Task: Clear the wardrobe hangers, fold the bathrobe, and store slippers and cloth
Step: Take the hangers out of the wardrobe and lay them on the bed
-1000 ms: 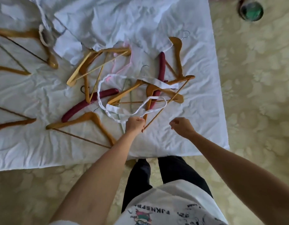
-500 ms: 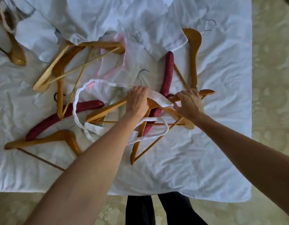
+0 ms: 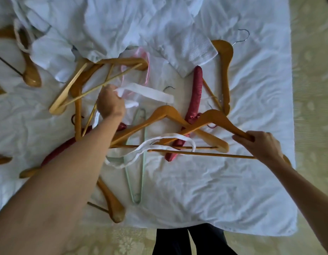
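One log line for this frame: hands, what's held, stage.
left hand: grips white belt | right hand: grips wooden hanger arm | stage: untangling hangers on bed | bathrobe: unfolded

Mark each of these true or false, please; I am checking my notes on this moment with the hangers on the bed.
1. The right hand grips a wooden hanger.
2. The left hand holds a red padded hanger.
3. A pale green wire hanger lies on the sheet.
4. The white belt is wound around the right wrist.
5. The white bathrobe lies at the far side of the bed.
1. True: the right hand grips the end of a wooden hanger.
2. False: the left hand holds the white belt; the red padded hanger lies untouched.
3. True: the green wire hanger lies on the sheet.
4. False: the belt is nowhere near that wrist.
5. True: the bathrobe lies there.
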A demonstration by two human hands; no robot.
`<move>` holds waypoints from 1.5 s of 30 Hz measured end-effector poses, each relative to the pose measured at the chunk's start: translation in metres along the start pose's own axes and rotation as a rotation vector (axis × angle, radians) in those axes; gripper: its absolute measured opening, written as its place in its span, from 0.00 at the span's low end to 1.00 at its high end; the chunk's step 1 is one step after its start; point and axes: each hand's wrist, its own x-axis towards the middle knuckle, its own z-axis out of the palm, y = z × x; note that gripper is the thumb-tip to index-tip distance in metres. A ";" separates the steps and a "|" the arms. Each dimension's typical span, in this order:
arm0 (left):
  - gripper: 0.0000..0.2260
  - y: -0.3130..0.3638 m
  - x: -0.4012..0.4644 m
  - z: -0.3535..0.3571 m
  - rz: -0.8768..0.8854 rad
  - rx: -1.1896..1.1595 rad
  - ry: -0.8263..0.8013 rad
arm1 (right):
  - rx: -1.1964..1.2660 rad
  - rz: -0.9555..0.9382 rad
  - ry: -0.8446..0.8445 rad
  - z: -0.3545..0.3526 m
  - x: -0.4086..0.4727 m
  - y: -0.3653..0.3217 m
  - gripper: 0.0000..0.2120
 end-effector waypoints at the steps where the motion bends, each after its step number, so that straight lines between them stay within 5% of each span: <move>1: 0.12 -0.011 0.007 -0.007 -0.060 -0.009 0.015 | 0.009 0.034 0.023 -0.003 -0.010 0.007 0.24; 4: 0.15 -0.040 0.021 -0.020 -0.131 0.016 0.086 | 0.036 0.117 0.082 -0.002 -0.031 0.024 0.23; 7: 0.15 -0.048 0.005 -0.012 0.106 0.120 0.125 | 0.044 0.152 0.125 0.007 -0.033 0.034 0.23; 11: 0.14 -0.042 -0.037 0.037 0.433 0.072 -0.234 | 0.103 0.081 0.148 0.019 -0.001 0.033 0.16; 14: 0.20 -0.031 -0.064 0.077 0.322 0.077 -0.466 | 0.093 -0.019 0.241 0.033 0.021 0.018 0.11; 18: 0.17 -0.028 -0.081 0.101 0.297 0.189 -0.283 | 0.260 0.039 0.479 0.058 -0.008 -0.034 0.08; 22: 0.15 -0.027 -0.081 0.096 0.236 0.146 -0.341 | 0.341 0.214 0.208 0.088 -0.027 -0.099 0.25; 25: 0.18 -0.029 -0.084 0.081 0.145 0.108 -0.431 | 0.377 0.266 0.039 0.103 -0.021 -0.134 0.21; 28: 0.17 -0.030 -0.100 0.054 0.069 0.025 -0.451 | 0.667 0.368 0.011 0.102 -0.027 -0.155 0.18; 32: 0.16 -0.019 -0.132 0.001 0.058 -0.190 -0.468 | 0.745 0.217 0.128 0.075 -0.070 -0.157 0.11; 38: 0.22 0.017 -0.186 -0.119 -0.081 -0.614 -0.572 | 0.842 -0.145 -0.031 -0.025 -0.169 -0.162 0.08; 45: 0.18 0.044 -0.263 -0.241 -0.072 -0.947 -0.444 | 0.876 -0.431 -0.169 -0.131 -0.274 -0.207 0.06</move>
